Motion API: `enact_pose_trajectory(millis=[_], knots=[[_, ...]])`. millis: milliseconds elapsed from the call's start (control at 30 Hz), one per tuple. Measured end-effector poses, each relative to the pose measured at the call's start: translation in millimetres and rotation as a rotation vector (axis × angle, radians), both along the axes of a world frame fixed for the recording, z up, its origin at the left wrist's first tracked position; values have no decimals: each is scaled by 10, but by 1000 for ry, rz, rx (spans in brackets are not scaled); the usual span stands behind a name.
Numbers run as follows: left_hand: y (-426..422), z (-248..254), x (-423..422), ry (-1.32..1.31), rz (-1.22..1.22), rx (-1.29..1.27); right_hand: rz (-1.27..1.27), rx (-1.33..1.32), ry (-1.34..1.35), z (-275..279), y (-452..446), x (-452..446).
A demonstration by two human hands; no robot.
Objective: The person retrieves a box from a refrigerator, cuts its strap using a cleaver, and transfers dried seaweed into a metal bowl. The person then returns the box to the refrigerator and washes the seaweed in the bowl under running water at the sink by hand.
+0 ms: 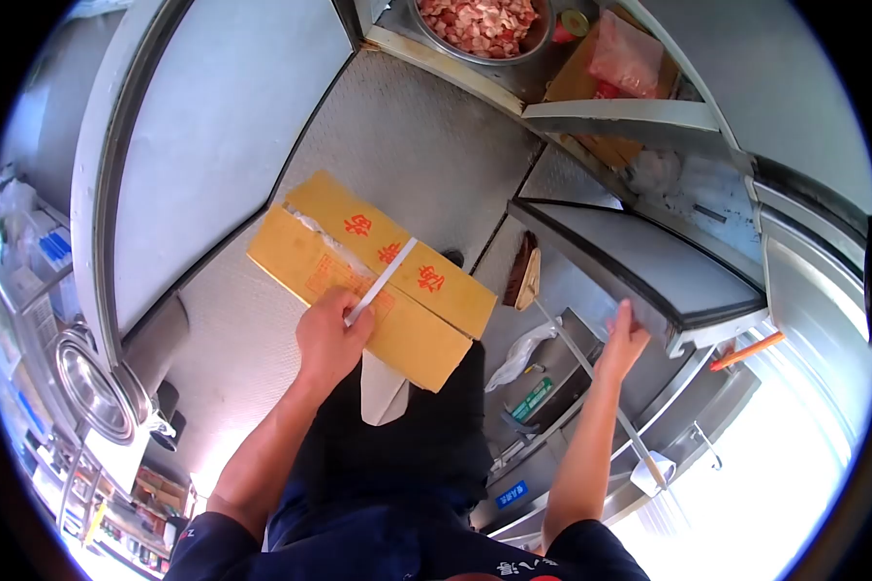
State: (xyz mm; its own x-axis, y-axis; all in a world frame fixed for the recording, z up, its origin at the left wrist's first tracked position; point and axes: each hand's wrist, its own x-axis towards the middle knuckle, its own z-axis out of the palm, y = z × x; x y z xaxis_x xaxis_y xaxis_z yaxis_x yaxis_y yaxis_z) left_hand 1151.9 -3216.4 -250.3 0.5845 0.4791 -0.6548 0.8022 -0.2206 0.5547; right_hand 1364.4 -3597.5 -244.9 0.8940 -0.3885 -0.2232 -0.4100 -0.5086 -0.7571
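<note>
My left hand (334, 339) is closed on the white strap of a yellow-brown cardboard box (436, 334), which is held tilted in front of my legs. Red characters are printed on the box, and its top seam shows some whitish lining. A pale flap (386, 392) hangs below the box's near side. My right hand (623, 347) is up at the edge of an open fridge door (688, 271), with one finger stretched out and the others partly bent. Whether it presses on the door or only lies beside it I cannot tell.
Inside the open fridge are a metal bowl of cut raw meat (489, 24) and a bagged pink packet (625, 53). Another large door (223, 145) stands open at left. A brush (525, 271) with a long handle leans at right. Metal bowls (97, 387) sit at left.
</note>
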Motion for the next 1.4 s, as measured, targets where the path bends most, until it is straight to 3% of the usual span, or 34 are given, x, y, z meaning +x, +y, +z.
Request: enact_pose_trajectory(millis=[33, 100, 167, 300, 367, 467, 500, 567, 633, 667, 733, 867, 1000, 1133, 1300, 1400], knots=[[35, -59, 62, -7, -1, 13, -54, -51, 125, -48, -37, -106], [64, -146, 122, -12, -14, 24, 121, 118, 373, -195, -70, -488], [117, -307, 373, 5, 6, 69, 292, 36, 563, -310, 370, -509], [173, -698, 768, 5, -39, 145, 408, 131, 281, -1366, 660, 183], [209, -1160, 932, -33, -73, 185, -73, 505, 283, -1605, 1030, 785], [242, -1837, 1267, 1, -154, 145, -148, 649, 331, -2494, 758, 1567], [290, -2085, 1325, -12, -190, 163, -196, 616, 227, -2803, 689, 1767], [315, -2875, 1506, 9, -245, 188, -222, 611, 80, -3335, 540, 2068], [331, -3433, 1686, -82, -311, 199, -330, 711, 128, -3833, 285, 2409], [312, -3854, 1698, -321, -322, 348, -334, 742, 54, -3942, 251, 2634], [306, -3972, 2262, -141, -315, 195, -370, 770, 17, -4150, 85, 2849], [129, -4759, 2082, -208, -333, 247, -490, 807, -112, -4406, -101, 2861], [12, -5434, 2104, -188, -458, 200, -354, 890, -220, -4549, -321, 2941], [-69, -5814, 1964, -168, -677, 262, -242, 895, -169, -4716, -428, 2905], [223, -6093, 1712, -176, -919, 182, -361, 985, -190, -4741, -396, 3049], [212, -6158, 1684, -236, -899, 244, -368, 1064, -284, -4828, -516, 3092]])
